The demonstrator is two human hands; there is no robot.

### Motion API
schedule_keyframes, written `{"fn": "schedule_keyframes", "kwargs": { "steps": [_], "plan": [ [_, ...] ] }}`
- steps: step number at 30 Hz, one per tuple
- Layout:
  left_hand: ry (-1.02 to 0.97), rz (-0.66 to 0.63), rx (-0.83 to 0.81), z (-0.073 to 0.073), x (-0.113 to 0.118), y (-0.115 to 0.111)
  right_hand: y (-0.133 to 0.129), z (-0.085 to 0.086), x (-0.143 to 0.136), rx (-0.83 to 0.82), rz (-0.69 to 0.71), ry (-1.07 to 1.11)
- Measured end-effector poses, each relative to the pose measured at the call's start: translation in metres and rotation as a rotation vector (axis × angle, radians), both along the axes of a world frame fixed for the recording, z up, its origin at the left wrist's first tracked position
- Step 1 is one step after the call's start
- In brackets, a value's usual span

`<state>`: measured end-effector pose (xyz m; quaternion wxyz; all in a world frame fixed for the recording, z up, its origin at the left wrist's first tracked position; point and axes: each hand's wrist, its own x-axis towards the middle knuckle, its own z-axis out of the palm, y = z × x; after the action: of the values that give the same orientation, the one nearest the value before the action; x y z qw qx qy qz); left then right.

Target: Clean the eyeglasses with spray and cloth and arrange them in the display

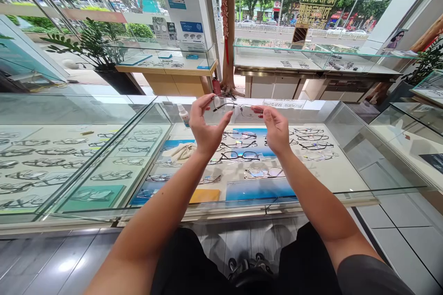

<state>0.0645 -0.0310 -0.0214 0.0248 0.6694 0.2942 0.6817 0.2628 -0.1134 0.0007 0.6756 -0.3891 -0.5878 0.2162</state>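
A thin-framed pair of glasses [237, 107] is held up over the glass display case [349, 161]. My right hand [277, 131] pinches its right end between thumb and fingers. At the other end, my left hand [206, 126] is spread, thumb and fingers apart around the frame's left side; whether a fingertip touches it is hard to tell. Below both hands, several glasses [240, 156] lie in rows inside the case. A beige cloth [180, 152] and a white spray bottle [183, 115] are left of my left hand.
More eyeglasses fill the case section at the left [44, 162]. An orange case [205, 195] lies near the front edge. Beyond are a wooden-fronted showcase [173, 80], another glass showcase [277, 62], a potted plant [114, 76] and a red fire extinguisher [216, 85].
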Motion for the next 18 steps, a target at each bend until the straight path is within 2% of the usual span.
{"fn": "schedule_keyframes", "kwargs": {
  "steps": [5,9,11,14,18],
  "plan": [
    [0.022,0.038,0.008,0.004,-0.003,0.000,0.001,0.004,0.010,0.009,0.040,-0.007],
    [0.123,0.046,0.091,0.013,-0.004,-0.007,-0.002,0.012,0.019,0.044,-0.089,-0.121],
    [0.191,0.040,0.110,0.015,-0.003,-0.011,-0.004,0.013,0.020,0.071,-0.110,-0.221],
    [0.258,0.015,0.129,0.016,-0.001,-0.015,-0.004,0.012,0.017,0.085,-0.084,-0.345],
    [0.316,-0.011,0.161,0.016,-0.001,-0.017,-0.002,0.008,0.015,0.050,-0.033,-0.394]
  ]
}}
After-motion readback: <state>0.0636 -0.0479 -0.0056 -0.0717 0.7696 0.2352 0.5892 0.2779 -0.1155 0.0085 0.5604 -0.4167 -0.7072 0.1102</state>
